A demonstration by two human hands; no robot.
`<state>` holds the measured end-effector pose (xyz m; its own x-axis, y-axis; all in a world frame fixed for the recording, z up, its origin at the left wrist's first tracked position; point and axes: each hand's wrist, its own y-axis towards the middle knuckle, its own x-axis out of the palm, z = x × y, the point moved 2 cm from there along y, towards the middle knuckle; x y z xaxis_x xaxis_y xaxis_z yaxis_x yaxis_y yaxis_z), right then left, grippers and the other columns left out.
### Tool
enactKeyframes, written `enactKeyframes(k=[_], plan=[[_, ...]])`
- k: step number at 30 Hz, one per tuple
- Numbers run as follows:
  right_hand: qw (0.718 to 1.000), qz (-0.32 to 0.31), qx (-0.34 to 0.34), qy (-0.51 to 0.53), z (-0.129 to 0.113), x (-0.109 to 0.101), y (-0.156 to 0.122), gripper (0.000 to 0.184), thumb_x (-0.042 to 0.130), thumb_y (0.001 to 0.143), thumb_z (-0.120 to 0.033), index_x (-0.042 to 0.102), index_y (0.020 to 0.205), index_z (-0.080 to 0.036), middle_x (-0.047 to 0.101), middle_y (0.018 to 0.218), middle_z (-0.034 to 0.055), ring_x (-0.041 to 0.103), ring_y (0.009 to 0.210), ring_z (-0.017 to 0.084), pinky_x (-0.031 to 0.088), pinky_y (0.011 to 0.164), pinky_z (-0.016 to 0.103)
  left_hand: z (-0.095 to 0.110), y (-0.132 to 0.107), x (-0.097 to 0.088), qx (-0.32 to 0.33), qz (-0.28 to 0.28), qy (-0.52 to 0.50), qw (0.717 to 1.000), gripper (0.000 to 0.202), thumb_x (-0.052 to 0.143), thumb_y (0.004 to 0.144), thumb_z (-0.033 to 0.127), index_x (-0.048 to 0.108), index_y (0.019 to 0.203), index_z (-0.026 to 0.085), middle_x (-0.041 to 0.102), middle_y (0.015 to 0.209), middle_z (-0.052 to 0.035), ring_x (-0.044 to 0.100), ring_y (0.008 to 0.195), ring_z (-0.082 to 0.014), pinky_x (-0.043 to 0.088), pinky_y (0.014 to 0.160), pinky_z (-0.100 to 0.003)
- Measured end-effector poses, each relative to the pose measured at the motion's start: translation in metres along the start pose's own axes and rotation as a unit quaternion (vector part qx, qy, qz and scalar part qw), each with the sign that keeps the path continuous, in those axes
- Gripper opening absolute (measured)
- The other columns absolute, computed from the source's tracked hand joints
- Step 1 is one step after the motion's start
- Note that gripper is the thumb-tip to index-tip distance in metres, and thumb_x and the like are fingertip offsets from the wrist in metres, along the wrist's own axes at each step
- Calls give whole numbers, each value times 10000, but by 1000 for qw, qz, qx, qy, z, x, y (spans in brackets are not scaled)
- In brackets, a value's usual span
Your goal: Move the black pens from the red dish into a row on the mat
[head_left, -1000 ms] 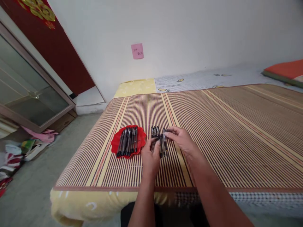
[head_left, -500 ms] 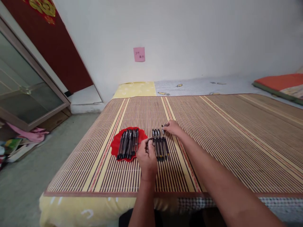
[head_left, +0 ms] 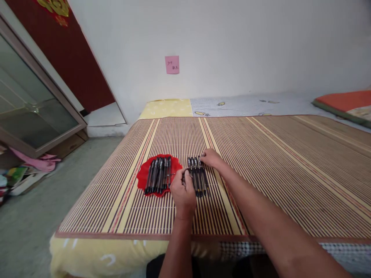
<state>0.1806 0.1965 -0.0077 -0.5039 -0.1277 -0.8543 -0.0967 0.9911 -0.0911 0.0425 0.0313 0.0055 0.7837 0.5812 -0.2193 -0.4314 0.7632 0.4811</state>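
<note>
Several black-capped pens (head_left: 159,175) lie side by side on a red scalloped plate (head_left: 142,178). Right of the plate, a row of similar pens (head_left: 197,175) rests directly on the striped mat (head_left: 139,216). My right hand (head_left: 212,157) pinches the far, capped end of the rightmost pen in that row. Between plate and row is my left hand (head_left: 184,191), its fingers curled and pressed together at the row's left side. It hides part of the nearest pens and the plate's right edge. What its fingertips hold, if anything, is hidden.
The mat covers a bed with a yellow patterned sheet (head_left: 87,253). A pink note (head_left: 172,65) is stuck on the wall behind. Folded orange bedding (head_left: 344,101) lies at the far right. A glass-panelled door (head_left: 37,104) stands at the left, with a pink cloth (head_left: 43,162) below it.
The far end of the rightmost pen, in my right hand's fingers, has come closer to the row. My left hand stays by the row's left side. The view has shifted slightly.
</note>
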Motion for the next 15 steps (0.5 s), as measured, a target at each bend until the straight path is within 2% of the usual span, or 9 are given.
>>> enactKeyframes(k=[15], plan=[[997,7,-32,65,10,3,-6,152,650,767,-239,614,636,-171,584,595,-19,547,590,123,378,565,231,0,0,5,-2,3,-1,1000,202,480,947,274,660,940,182,707,826,-46,652,767,-168,490,735,-280]])
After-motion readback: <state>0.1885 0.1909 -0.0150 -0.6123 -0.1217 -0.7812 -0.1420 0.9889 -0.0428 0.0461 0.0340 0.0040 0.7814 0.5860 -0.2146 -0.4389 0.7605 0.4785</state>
